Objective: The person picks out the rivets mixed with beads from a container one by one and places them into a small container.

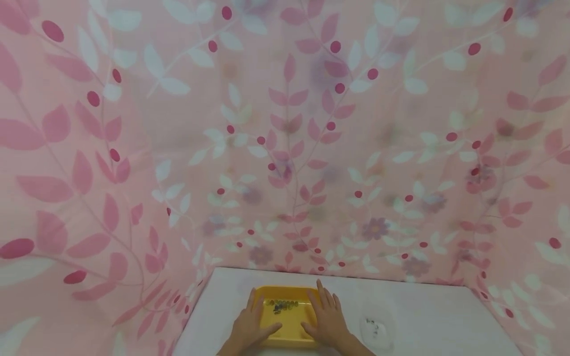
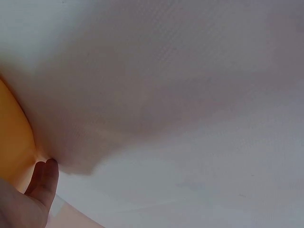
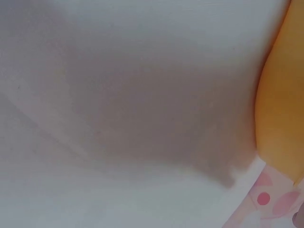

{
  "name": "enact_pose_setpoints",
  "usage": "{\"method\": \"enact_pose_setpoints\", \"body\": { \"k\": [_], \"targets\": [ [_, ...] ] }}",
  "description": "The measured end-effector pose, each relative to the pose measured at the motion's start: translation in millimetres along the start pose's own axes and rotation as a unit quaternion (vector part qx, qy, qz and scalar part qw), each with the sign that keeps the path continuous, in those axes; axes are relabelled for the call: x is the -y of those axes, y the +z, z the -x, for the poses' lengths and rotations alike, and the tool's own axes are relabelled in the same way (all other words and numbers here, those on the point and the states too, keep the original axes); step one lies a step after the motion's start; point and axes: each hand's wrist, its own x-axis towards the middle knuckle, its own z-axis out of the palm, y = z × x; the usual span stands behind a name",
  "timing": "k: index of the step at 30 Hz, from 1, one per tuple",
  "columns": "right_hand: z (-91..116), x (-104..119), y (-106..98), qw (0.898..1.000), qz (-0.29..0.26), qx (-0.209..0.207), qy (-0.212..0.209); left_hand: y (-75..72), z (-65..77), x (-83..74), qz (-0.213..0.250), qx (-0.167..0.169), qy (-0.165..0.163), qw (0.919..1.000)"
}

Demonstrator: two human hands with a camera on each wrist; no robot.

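Observation:
A yellow tray (image 1: 291,337) lies on the white table in the head view, with several small glassy greenish and dark marble-like pieces (image 1: 284,305) gathered toward its far left. My left hand (image 1: 250,321) is at the tray's left side, fingers straight along the rim and thumb stretched inward over the tray. On the opposite side my right hand (image 1: 328,319) mirrors it, fingers spread and straight, thumb pointing inward. The left wrist view shows straight fingers (image 2: 45,183) right beside the tray's outer wall (image 2: 13,128). In the right wrist view the tray's wall (image 3: 280,99) shows, but that hand is almost entirely out of frame.
To the right of the tray, a clear shallow container (image 1: 377,338) with a few small dark pieces or marks sits on the white table (image 1: 438,321). Pink leaf-patterned cloth (image 1: 294,163) hangs behind the table and along both sides.

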Motion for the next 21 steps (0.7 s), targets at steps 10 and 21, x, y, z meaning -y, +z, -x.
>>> {"method": "enact_pose_setpoints", "body": {
  "k": [10,21],
  "targets": [
    [-9,6,2,1.0,-0.029,-0.005,0.006,-6.5,-4.6,-1.6,-0.023,0.007,-0.014,0.9996],
    [-19,22,12,0.998,-0.062,0.015,0.015,-2.6,-3.9,-3.3,-0.021,0.001,-0.008,0.9997]
  ]
}}
